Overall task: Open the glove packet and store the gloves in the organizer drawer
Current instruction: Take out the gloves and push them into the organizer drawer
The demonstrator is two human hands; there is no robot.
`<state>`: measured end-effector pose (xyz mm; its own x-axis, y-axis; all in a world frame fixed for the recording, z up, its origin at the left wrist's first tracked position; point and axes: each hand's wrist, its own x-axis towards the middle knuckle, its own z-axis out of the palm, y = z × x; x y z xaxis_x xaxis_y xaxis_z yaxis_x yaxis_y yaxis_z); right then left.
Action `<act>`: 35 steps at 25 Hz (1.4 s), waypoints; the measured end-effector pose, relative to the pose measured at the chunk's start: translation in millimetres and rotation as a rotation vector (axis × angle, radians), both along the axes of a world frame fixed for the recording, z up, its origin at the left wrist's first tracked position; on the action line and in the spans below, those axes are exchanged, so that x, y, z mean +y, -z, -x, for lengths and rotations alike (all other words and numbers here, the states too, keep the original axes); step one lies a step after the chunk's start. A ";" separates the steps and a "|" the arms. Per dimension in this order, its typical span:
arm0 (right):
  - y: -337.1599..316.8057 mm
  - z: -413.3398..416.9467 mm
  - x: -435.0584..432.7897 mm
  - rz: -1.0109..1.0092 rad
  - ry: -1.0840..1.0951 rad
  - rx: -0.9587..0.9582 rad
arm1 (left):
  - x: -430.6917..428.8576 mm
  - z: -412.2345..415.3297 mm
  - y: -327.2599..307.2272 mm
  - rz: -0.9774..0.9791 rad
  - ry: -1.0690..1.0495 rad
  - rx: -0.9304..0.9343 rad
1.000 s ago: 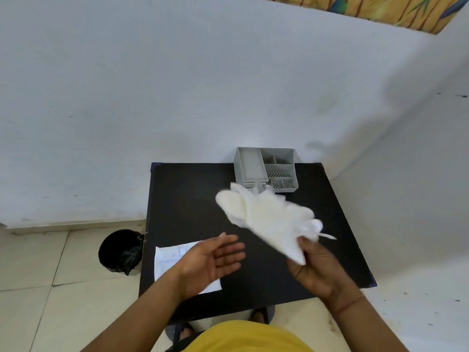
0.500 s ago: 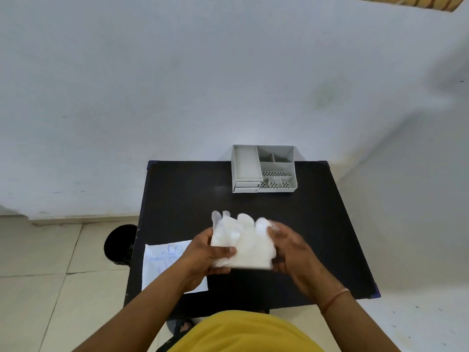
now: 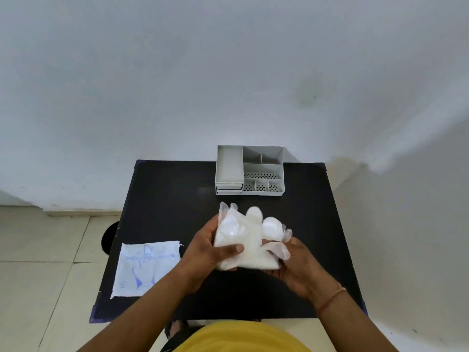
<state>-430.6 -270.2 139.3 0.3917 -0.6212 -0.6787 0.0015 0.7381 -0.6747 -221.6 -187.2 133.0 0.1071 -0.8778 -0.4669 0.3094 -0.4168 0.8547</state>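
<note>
A bundle of white translucent gloves point(image 3: 250, 240) is held above the middle of the black table point(image 3: 162, 204). My left hand point(image 3: 206, 252) grips its left side with the thumb across the front. My right hand point(image 3: 295, 262) cups its right side and underside. The glove fingers stick up at the top. The empty white glove packet point(image 3: 148, 268) with blue print lies flat at the table's left front. The grey organizer point(image 3: 250, 171) stands at the far edge, with two shut drawers point(image 3: 229, 189) at its left front.
A black waste bin point(image 3: 109, 238) sits on the tiled floor left of the table. White walls close in behind and to the right. My yellow shirt point(image 3: 236, 337) shows at the bottom edge.
One second ago only my right hand held the gloves up, spread out. My left hand has since closed on them, and both hands have gathered them into a compact bundle.
</note>
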 end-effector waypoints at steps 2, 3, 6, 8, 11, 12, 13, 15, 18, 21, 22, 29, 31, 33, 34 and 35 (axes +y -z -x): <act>3.4 19.4 -14.6 0.042 -0.025 0.018 | -10.8 14.2 -6.9 -0.005 0.034 0.007; 2.6 28.3 -21.3 0.065 -0.043 0.010 | -16.2 19.1 -9.1 -0.016 0.051 0.023; 4.2 48.4 -38.5 0.114 -0.110 0.031 | -28.6 30.2 -16.6 -0.081 0.067 0.062; 5.4 56.3 -47.7 0.156 -0.150 0.038 | -37.0 41.6 -15.2 -0.123 0.042 0.007; 3.6 61.6 -58.9 0.094 -0.159 -0.005 | -44.5 56.7 -8.3 -0.142 -0.072 -0.100; 1.2 63.5 -62.5 0.037 -0.135 -0.047 | -45.6 58.7 -6.0 -0.142 -0.117 -0.114; -0.1 66.0 -66.7 -0.016 -0.104 -0.085 | -46.0 59.6 -4.6 -0.138 -0.154 -0.119; 0.5 66.0 -69.6 -0.057 -0.068 -0.146 | -45.6 59.7 -4.7 -0.120 -0.196 -0.115; 9.0 57.9 -70.8 0.004 -0.036 -0.143 | -44.3 59.1 -7.4 -0.092 -0.201 -0.109; 18.9 51.3 -71.1 -0.090 -0.095 -0.196 | -42.7 58.4 -10.2 -0.036 -0.192 -0.147; 19.5 50.2 -69.4 -0.144 -0.126 -0.236 | -42.3 57.3 -10.1 -0.016 -0.174 -0.180; 35.6 36.1 -62.2 -0.114 -0.209 -0.109 | -43.6 30.2 0.9 -0.103 0.033 -0.336; 41.2 26.1 -58.6 -0.126 -0.151 -0.111 | -43.5 21.1 3.8 -0.092 0.044 -0.395; 45.0 12.5 -54.1 -0.155 -0.118 -0.128 | -43.7 11.7 4.5 -0.078 0.060 -0.459; 47.3 5.5 -52.1 -0.173 -0.104 -0.138 | -43.7 6.8 4.7 -0.066 0.049 -0.467; 49.5 -1.5 -50.8 -0.196 -0.081 -0.154 | -43.9 1.7 3.9 -0.051 0.007 -0.430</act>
